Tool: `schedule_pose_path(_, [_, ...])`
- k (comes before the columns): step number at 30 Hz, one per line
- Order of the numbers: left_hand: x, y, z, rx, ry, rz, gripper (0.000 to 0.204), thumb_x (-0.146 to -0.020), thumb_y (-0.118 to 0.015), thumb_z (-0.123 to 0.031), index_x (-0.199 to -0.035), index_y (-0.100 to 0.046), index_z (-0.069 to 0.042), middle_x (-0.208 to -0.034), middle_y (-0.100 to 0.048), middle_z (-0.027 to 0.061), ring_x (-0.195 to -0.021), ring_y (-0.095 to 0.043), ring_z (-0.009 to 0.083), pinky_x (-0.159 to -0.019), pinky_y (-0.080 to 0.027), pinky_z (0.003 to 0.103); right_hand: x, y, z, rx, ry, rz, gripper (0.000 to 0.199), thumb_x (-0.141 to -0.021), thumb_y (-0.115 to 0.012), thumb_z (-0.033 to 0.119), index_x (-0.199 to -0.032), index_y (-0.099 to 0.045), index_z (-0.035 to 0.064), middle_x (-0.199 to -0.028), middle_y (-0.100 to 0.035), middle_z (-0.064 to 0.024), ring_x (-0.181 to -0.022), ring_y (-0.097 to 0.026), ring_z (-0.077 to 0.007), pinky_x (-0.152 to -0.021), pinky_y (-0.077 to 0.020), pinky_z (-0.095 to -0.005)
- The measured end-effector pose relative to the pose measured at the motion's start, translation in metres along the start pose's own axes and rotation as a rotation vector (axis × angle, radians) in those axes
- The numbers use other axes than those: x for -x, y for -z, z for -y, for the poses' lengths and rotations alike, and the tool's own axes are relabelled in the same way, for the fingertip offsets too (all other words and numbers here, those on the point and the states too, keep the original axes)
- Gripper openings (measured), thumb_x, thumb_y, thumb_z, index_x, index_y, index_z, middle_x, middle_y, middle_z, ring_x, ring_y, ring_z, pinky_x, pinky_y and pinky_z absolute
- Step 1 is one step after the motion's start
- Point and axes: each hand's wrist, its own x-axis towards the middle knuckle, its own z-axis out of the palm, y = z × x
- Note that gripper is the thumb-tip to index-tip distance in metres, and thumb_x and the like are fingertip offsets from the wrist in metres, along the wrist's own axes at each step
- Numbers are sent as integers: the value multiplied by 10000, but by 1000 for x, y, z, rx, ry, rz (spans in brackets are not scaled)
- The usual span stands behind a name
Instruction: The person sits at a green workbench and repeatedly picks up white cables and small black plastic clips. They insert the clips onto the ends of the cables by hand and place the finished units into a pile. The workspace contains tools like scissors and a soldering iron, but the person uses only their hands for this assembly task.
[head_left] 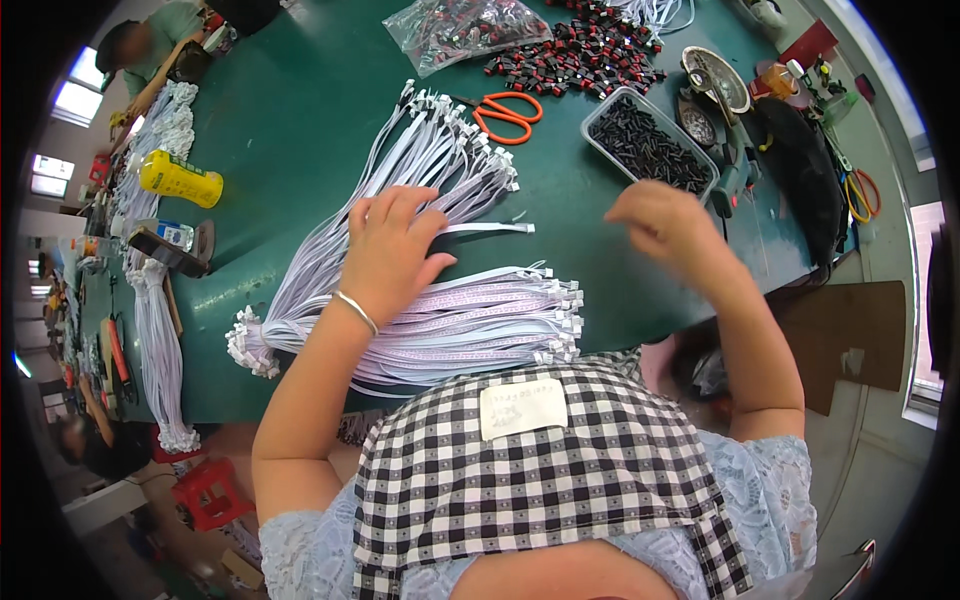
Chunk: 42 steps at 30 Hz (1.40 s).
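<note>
The left hand point(392, 250) lies flat, fingers spread, on the white cables point(450, 320) fanned across the middle of the green surface point(300, 110). The right hand point(665, 225) hovers right of centre, fingers curled shut; whether it pinches anything cannot be told. Above it sits a tray point(650, 145) of dark parts, with orange scissors point(508, 113) to its left.

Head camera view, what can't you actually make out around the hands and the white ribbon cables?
- Right hand: fingers curled and motion-blurred, so whether its grip holds anything cannot be told.
- White ribbon cables: the near ends are hidden behind the checkered apron.
- Left hand: the palm lies on the cables, hiding what is beneath.
- Clear tray: its small dark parts are too small to identify.
</note>
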Motion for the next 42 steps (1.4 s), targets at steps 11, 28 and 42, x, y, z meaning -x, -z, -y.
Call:
schedule_pose_path(11, [-8, -25, -43, 298, -48, 67, 161, -751, -643, -63, -909, -613, -57, -825, -554, 91, -754, -571, 282, -657, -466, 363, 10, -23, 8, 63, 43, 69, 122, -773, -586, 65, -885, -632, 50, -835, -600, -93, -796, -606, -279, -705, -501, -364])
schedule_pose_path(28, [-10, -17, -67, 660, 69, -159, 116, -792, -620, -34, -904, -632, -9, -809, -548, 93, -711, -560, 202, -639, -456, 288, 10, -33, 3, 80, -125, 143, 85, -806, -600, 102, -861, -576, 41, -812, -591, -117, -765, -593, -315, -665, -487, -391])
schedule_pose_path(42, [-1, -24, -51, 1675, 738, 171, 118, -869, -606, -100, -948, -589, -15, -730, -542, -24, -565, -433, 29, -502, -352, 164, -6, -34, 28, -214, -234, 77, 123, -784, -633, 38, -906, -631, 21, -841, -613, -96, -779, -615, -247, -681, -491, -327])
